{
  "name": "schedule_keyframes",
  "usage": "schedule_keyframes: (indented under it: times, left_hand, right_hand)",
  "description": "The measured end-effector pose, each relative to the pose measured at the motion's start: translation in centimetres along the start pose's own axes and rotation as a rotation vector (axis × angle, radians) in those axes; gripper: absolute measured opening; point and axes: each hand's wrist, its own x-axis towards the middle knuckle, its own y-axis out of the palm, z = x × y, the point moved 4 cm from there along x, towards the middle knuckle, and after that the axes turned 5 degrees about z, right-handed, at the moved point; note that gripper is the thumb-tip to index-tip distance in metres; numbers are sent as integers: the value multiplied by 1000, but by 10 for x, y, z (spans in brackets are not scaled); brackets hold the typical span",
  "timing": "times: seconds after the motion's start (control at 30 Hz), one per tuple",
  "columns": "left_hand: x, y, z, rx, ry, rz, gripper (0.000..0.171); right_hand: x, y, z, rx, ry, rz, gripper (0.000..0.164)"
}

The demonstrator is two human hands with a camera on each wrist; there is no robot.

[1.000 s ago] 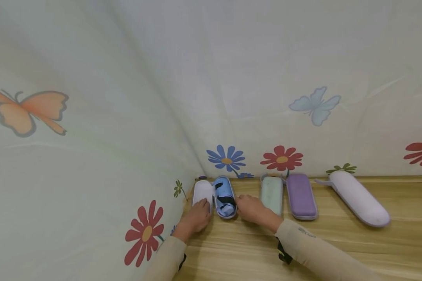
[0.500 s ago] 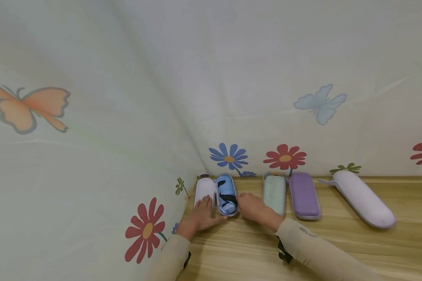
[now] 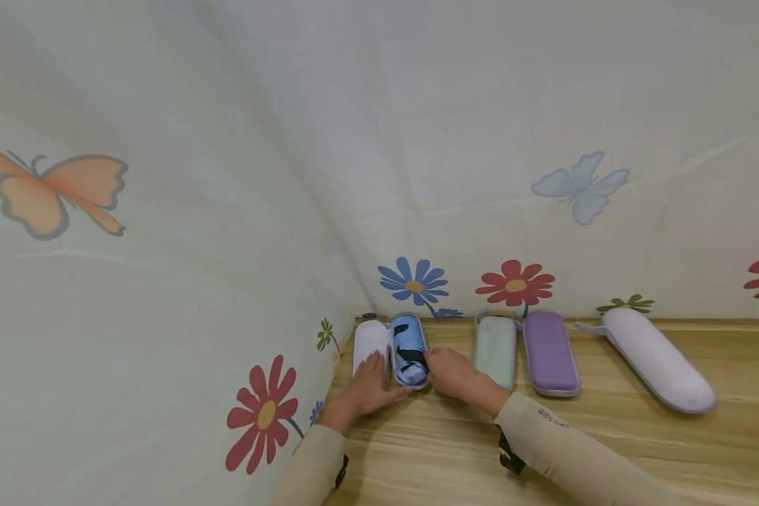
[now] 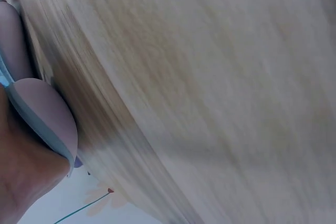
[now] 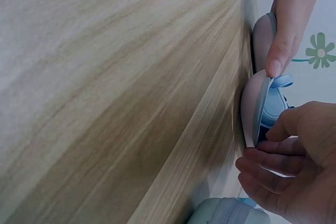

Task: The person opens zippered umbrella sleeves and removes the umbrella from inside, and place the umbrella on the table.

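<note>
A pale lilac hard case (image 3: 370, 339) lies unfolded on the wooden table, its two halves side by side. In the right half sits a blue fabric bundle (image 3: 407, 336) with black patches; a light blue strap (image 5: 282, 81) shows by it. My left hand (image 3: 372, 391) lies over the left half with fingers extended, and its thumb presses the near rim of the right half. My right hand (image 3: 455, 374) pinches the right half's side edge, thumb over the rim by the bundle and fingers outside it. In the left wrist view, the hand (image 4: 29, 179) is mostly cut off.
To the right of my right hand lie a mint green case (image 3: 496, 346), a purple case (image 3: 549, 351) and a longer pale lilac case (image 3: 658, 360). A flower-printed cloth wall (image 3: 455, 232) rises behind the table (image 3: 430, 450) and along its left side.
My left hand has spread, its thumb reaching right to the near end of the case's right half. The right hand stays at the side edge. The head view has shifted slightly.
</note>
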Motion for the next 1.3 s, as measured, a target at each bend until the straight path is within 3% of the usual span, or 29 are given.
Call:
schedule_keyframes:
  times: [0.2,0.43,0.6,0.73,0.87,1.07,1.17,1.3]
  left_hand:
    - [1,-2,-4,5,-2,5,115]
    - [-2,0,-3,-10,3,10,114]
    - [0,2,-2,7,27,1,113]
    - [0,0,-2,-2,22,6,112]
    - [2,-2,-3,-3,27,-1,112]
    - [4,-1,-6,-12,35,-16,114]
    - [3,1,-5,-29,28,-22,113]
    - [2,3,-4,-4,10,-22,111]
  right_hand:
    - [2,1,-1,5,-10,17,21]
    - [5,-8,-1,1,-37,28,10]
    - [15,-22,4,-6,-22,-98,16]
    - [30,-25,16,59,-34,-151,36]
    - [46,-18,23,149,87,-39,52]
    - [61,-12,21,168,293,115,49]
    - [62,-10,20,151,317,153,52]
    - [62,-6,22,93,293,133,54]
